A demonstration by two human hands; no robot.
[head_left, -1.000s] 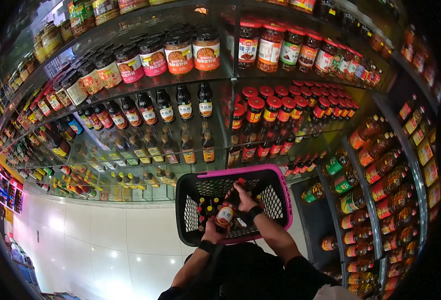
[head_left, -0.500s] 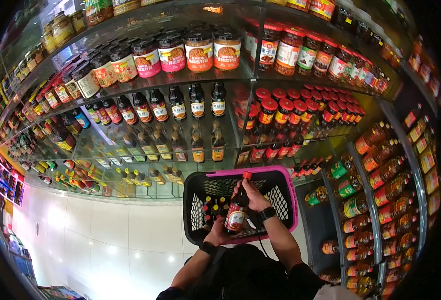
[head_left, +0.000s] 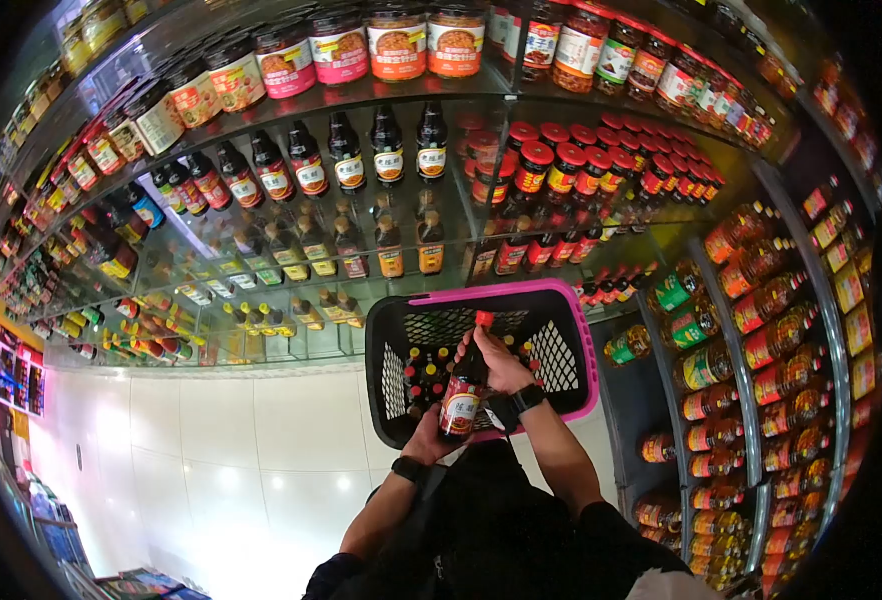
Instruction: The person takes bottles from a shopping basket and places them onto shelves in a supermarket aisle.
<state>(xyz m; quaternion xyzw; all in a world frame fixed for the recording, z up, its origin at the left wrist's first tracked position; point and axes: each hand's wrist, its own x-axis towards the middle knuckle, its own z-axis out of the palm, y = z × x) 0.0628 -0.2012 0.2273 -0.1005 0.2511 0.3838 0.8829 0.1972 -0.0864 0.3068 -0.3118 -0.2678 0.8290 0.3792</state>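
Observation:
A dark vinegar bottle (head_left: 462,402) with a red cap and a red-and-white label is tilted over the shopping basket (head_left: 588,365). My right hand (head_left: 504,364) is wrapped round its neck and shoulder, just below the cap. Lower down, my left hand (head_left: 427,441) holds the base end. The basket is black with a pink rim. Inside it stand several small bottles (head_left: 425,377) with red and yellow caps, partly covered by my hands and the held bottle.
Glass shelves ahead carry dark vinegar bottles (head_left: 388,148), jars with orange labels (head_left: 397,42) and red-lidded jars (head_left: 568,168). Racks of cooking oil bottles (head_left: 711,368) line the right side. White floor tiles (head_left: 261,425) lie at left.
The view has tilted slightly, so the shelves sit higher. Held in both hands, the bottle has moved a little left and its label has turned. More small bottles show in the basket.

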